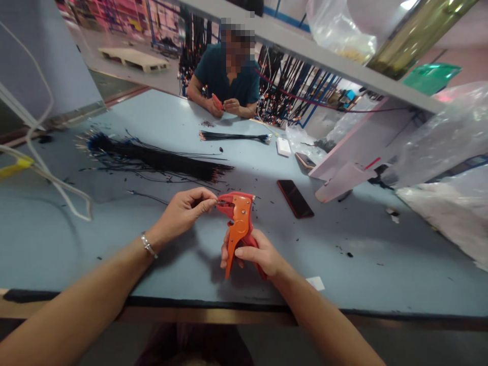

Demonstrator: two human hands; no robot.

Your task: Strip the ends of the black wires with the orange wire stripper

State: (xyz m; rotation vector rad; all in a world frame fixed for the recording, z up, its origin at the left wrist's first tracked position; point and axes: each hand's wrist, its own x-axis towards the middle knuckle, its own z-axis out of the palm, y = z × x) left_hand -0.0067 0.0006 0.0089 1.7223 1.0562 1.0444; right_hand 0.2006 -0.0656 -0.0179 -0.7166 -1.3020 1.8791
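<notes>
Left hand [186, 209], centre of the frame: thumb and index fingertips together, pinched on a thin dark wire [148, 196] at the mouth of the tool; the wire's blue-and-silver end extends to the left behind the hand. A silver bracelet [148, 245] is on that wrist.

Right hand [261, 254], just below and right of centre: clamped around the handles of an orange and red metal wire stripper [240, 223]. The tool is held upright above the table, its jaws directed left, toward the pinched fingertips. Whether the jaws touch the wire is not clear.

A large bundle of black wires with blue and copper-coloured ends [152, 156] lies across the left and centre of the blue-grey table [366, 229]. A smaller black wire bundle [234, 136] lies at upper centre, near a small white box [283, 147].

A black phone with a red edge [295, 199] lies flat, right of the tool; a second phone [305, 161] lies above it. A white paper piece [315, 283] is at lower right of centre. At upper centre a person in a dark teal shirt [209, 66] holds a red tool [217, 101].
</notes>
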